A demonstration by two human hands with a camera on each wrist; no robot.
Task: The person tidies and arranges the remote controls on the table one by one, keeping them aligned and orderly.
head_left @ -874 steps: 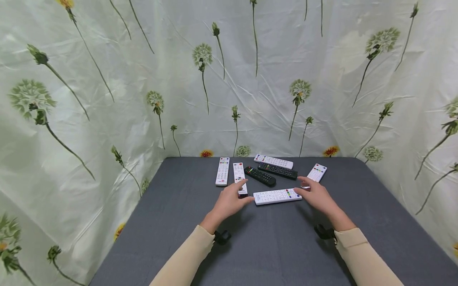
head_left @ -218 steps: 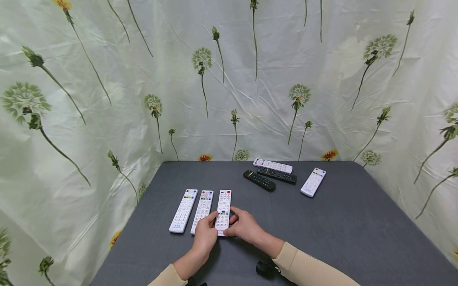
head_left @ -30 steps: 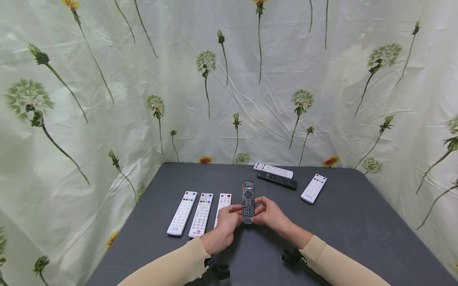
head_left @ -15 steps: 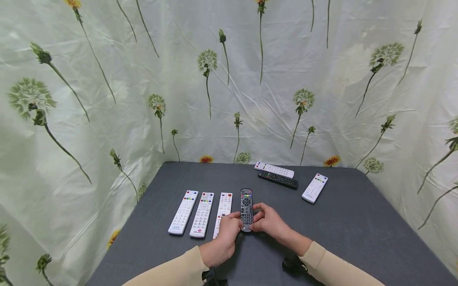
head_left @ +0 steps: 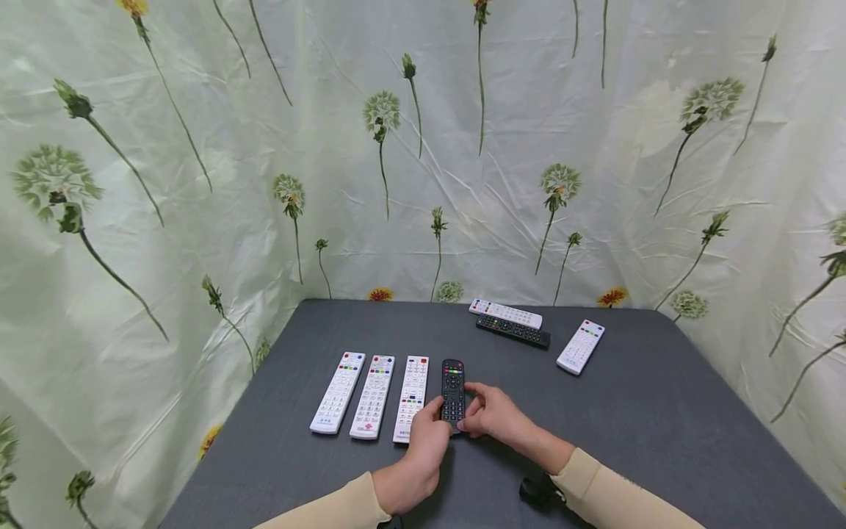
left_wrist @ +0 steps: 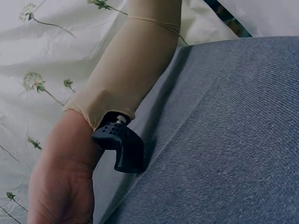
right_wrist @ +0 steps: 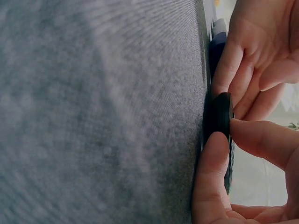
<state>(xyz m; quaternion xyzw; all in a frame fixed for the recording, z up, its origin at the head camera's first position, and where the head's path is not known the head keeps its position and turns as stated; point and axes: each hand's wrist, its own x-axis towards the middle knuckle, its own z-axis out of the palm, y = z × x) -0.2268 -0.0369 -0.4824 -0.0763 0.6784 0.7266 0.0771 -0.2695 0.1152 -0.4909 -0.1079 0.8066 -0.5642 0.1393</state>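
A black remote control (head_left: 453,386) lies lengthwise on the dark tabletop, at the right end of a row. My right hand (head_left: 499,420) is at its right edge, finger and thumb bent close against its side and upper face in the right wrist view. My left hand (head_left: 423,455) rests beside its near left edge, fingers along that side and the thumb above the near end. Left of it lie three white remote controls, the nearest (head_left: 413,397), then a middle one (head_left: 373,397) and an outer one (head_left: 338,393). The left wrist view hides the left fingertips.
Toward the back edge, a white remote (head_left: 506,314) lies against a black remote (head_left: 512,330). Farther right, another white remote (head_left: 581,347) lies at a slant. A curtain with a dandelion print (head_left: 344,147) hangs behind the table (head_left: 628,441).
Over the last second the black remote has come down toward me, its face tilting flat onto the table. Long before, the white remotes lay scattered; three of them now stand in a row.
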